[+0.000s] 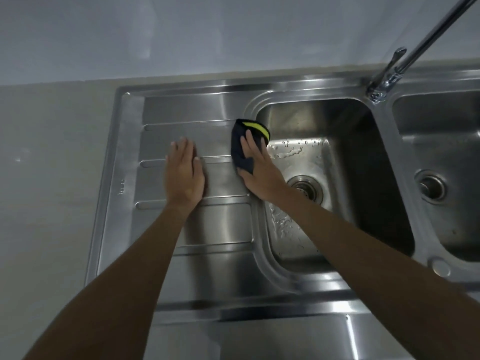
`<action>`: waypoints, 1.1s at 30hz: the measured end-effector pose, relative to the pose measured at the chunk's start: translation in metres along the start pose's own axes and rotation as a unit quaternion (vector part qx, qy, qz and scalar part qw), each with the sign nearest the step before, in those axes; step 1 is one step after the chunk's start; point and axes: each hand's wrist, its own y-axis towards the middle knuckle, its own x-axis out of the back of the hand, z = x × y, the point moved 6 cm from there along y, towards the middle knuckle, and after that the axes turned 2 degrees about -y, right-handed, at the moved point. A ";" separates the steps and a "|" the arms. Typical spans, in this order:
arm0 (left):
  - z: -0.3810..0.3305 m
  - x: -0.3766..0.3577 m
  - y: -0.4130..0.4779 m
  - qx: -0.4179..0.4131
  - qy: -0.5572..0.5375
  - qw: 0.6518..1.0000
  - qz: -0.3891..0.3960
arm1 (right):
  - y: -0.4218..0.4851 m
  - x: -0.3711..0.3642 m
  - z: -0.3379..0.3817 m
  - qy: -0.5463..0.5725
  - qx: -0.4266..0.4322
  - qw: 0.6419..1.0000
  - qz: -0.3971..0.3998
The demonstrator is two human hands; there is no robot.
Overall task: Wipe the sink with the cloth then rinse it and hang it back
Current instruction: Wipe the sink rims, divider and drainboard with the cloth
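Observation:
A stainless steel sink (262, 87) fills the view, with a ribbed draining board (223, 224) on its left and a wet basin (358, 141) in the middle. A dark navy cloth (240, 141) with a yellow-green stripe lies on the rim between board and basin. My right hand (257, 167) presses flat on the cloth, fingers spread over it. My left hand (184, 175) rests palm down on the draining board, fingers together, holding nothing.
A chrome tap (413, 53) rises at the back right, its spout leaving the frame. A second basin (446, 152) with its own drain lies at the far right. Grey countertop (46, 178) lies left of the sink, a pale wall behind.

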 end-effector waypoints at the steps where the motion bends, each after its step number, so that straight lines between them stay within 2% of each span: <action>1: 0.001 0.003 -0.019 -0.010 0.030 0.999 -0.004 | -0.018 -0.007 0.004 0.016 -0.004 1.000 0.007; 7: 0.007 0.000 -0.095 -0.025 0.139 0.990 0.022 | -0.126 -0.036 0.028 -0.116 0.071 0.990 -0.027; 11: 0.015 -0.006 -0.112 -0.028 0.177 0.983 0.035 | -0.116 -0.043 0.019 -0.111 0.011 0.993 -0.025; 15: 0.015 -0.007 -0.113 -0.032 0.178 0.983 0.025 | -0.096 -0.047 0.017 -0.132 -0.052 0.990 -0.013; 22: 0.017 -0.007 -0.111 -0.039 0.174 0.984 0.011 | -0.205 -0.056 0.020 -0.168 0.096 0.981 0.034; 26: 0.015 -0.011 -0.112 -0.028 0.168 0.985 -0.004 | -0.231 -0.045 0.001 -0.175 0.101 0.979 0.021; 29: 0.008 -0.014 -0.115 0.019 0.152 0.988 -0.011 | -0.244 -0.037 -0.016 -0.190 0.103 0.976 0.039; 33: -0.028 -0.037 -0.123 0.042 0.127 0.991 0.010 | -0.263 -0.010 -0.055 -0.178 0.057 0.981 0.059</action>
